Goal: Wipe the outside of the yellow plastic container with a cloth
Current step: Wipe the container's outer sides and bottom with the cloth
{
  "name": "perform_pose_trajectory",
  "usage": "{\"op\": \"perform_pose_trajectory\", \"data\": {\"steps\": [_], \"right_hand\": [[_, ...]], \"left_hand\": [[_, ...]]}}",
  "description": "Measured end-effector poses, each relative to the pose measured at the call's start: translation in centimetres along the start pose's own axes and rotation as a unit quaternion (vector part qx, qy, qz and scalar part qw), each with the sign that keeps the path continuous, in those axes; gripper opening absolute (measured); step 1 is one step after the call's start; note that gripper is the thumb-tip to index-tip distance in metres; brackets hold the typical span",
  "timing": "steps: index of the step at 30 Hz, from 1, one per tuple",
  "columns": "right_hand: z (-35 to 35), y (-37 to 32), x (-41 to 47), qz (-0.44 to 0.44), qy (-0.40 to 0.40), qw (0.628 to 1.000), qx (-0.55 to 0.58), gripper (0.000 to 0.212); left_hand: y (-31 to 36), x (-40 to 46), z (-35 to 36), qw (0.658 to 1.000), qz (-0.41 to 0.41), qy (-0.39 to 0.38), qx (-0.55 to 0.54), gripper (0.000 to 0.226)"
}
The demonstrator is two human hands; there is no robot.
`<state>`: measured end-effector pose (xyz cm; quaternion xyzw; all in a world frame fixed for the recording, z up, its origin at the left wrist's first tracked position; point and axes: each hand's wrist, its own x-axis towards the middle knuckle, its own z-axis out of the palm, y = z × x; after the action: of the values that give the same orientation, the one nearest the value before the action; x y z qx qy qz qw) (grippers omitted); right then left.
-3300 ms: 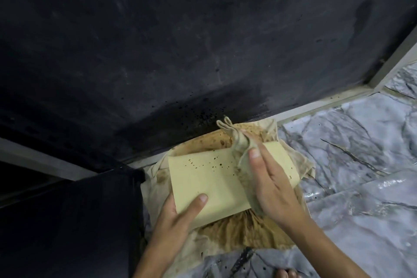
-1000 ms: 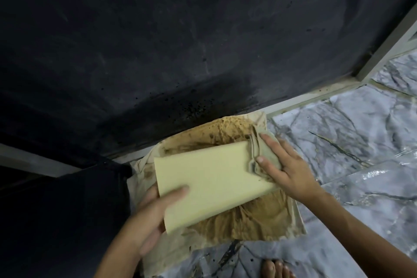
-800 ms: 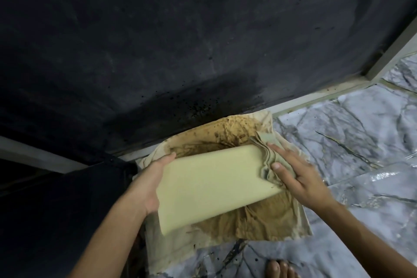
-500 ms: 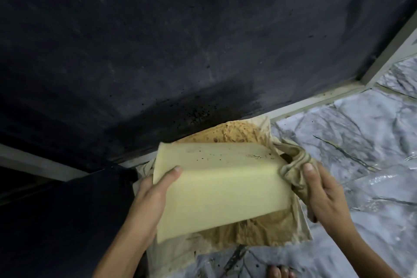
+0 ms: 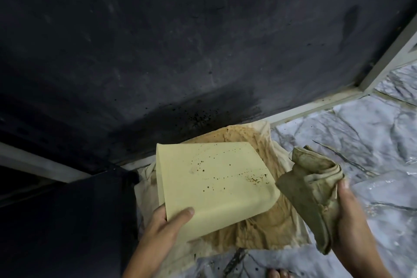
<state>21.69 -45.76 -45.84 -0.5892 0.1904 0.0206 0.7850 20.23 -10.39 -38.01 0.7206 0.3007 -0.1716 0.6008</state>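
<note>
The yellow plastic container (image 5: 214,185) is a smooth, matte, box-shaped item with rounded corners. One broad flat face points up at the camera and carries scattered brown specks, densest near its right edge. The container is tilted and sits above a stained sheet (image 5: 259,230), a crumpled off-white fabric with a large tan-brown patch, spread on the floor (image 5: 352,137).

The left hand (image 5: 167,219) grips the near-left corner of the container: the thumb presses flat on the upper face, and the remaining fingers are hidden beneath.

The right hand (image 5: 352,212) holds one cloth (image 5: 313,189), a bunched, folded olive-tan rag with soft creases. The fingers are closed around the cloth, and only a thumb tip shows at its right edge. The cloth is just beside the container's right edge; contact cannot be determined.

The floor is glossy grey-white marble-patterned tile. A dark, dull, spattered wall (image 5: 180,40) rises behind. Toes of one foot (image 5: 278,274) show at the bottom edge.

Count: one container, one cloth, one sheet, two hands.
</note>
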Motion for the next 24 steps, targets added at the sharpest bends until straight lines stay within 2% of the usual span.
{"op": "perform_pose_trajectory", "data": {"steps": [2,5,9,12,16,18,20,22,24], "right_hand": [[0.6,-0.1,-0.2,0.010,-0.008,0.998,0.059,0.065],[1.4,-0.9,-0.6,0.004,-0.010,0.996,0.091,0.064],[2.6,-1.6,-0.7,-0.043,-0.013,0.999,0.012,0.064],[4.6,-2.0,-0.7,-0.061,-0.019,0.996,-0.057,0.067],[8.9,-1.7,-0.8,-0.098,-0.106,0.975,-0.170,0.053],[10.9,-0.4,-0.8,-0.086,-0.189,0.949,-0.238,0.050],[12.4,1.4,-0.9,-0.116,-0.255,0.897,-0.343,0.045],[13.1,3.1,-0.6,-0.189,-0.265,0.835,-0.443,0.046],[13.1,3.8,0.1,-0.206,-0.246,0.813,-0.486,0.052]], "left_hand": [[-0.6,0.3,0.2,1.000,-0.016,-0.005,-0.011,0.028],[-1.0,0.1,0.7,1.000,-0.009,-0.013,-0.023,0.039],[-1.7,-0.5,1.2,0.999,-0.001,-0.026,-0.029,0.062],[-2.2,-0.4,1.4,0.998,0.003,-0.025,-0.049,0.067],[-2.6,-0.1,1.4,0.997,0.007,-0.051,-0.050,0.073],[-2.7,0.0,1.3,0.997,0.011,-0.068,-0.047,0.077],[-2.7,0.2,1.2,0.996,0.015,-0.073,-0.053,0.079],[-2.7,0.4,1.3,0.996,0.018,-0.067,-0.061,0.079],[-2.9,0.6,1.3,0.996,0.015,-0.063,-0.069,0.078]]}}
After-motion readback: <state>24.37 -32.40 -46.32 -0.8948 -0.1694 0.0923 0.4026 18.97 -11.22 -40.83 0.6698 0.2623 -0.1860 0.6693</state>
